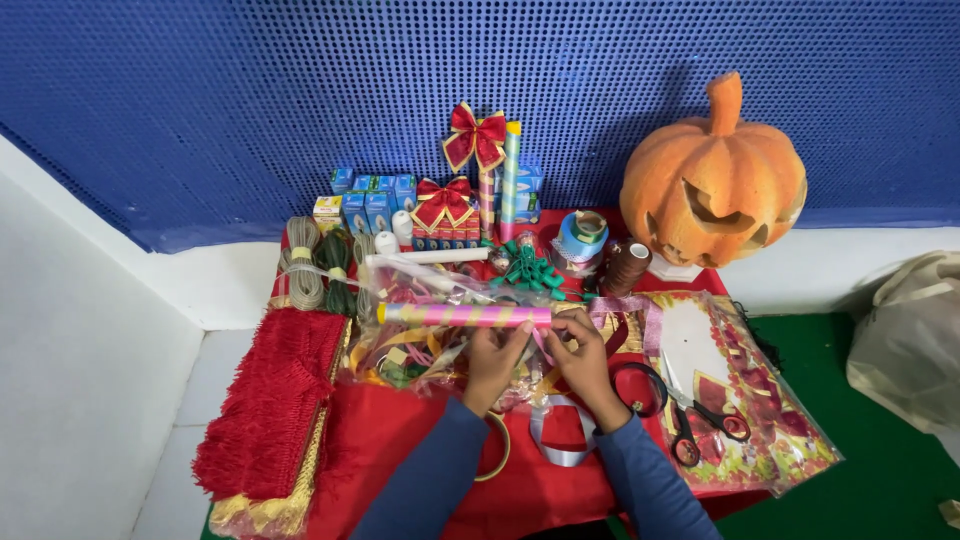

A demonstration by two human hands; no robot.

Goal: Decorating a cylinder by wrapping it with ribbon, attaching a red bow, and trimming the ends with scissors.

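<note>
Red fringed trim (272, 400) drapes the counter's (400, 450) left edge. Mid-counter, a pink-and-yellow striped tube (465, 315) lies crosswise; the left hand (492, 362) and right hand (578, 358) meet under its right end, fingers pinched on pink ribbon (545, 345). Scissors (700, 425) lie rightward, a carved pumpkin (712, 180) behind.

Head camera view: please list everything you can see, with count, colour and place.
pumpkin: one, orange, carved, back right
bows: two, red with gold edge, back centre
small boxes: several, blue, back left
cord bundles: three, beige and green, left
fringe cloth: one, red, front left
striped tube: one, pink and yellow, centre
scissors: one pair, black and red, right
tablecloth: one, red, under all
bag: one, beige, far right
left hand: at the tube
right hand: at the tube's end
</note>
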